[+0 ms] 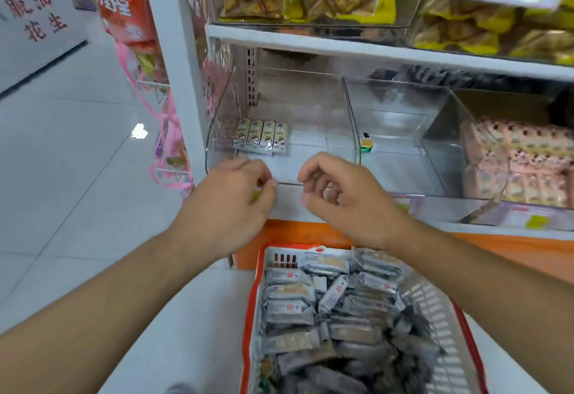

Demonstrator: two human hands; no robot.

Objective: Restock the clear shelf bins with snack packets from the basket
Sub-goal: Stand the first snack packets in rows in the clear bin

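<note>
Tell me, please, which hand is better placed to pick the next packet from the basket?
Probably the right hand: it hangs almost straight above the basket of grey packets, fingers loosely curled and seemingly empty. The left hand sits further left, at the front edge of the clear bin, pinching something small and yellow.

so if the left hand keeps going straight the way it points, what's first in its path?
Probably the front lip of the clear bin, right at the left hand fingertips; beyond it, the row of packets. Depth is unclear.
</note>
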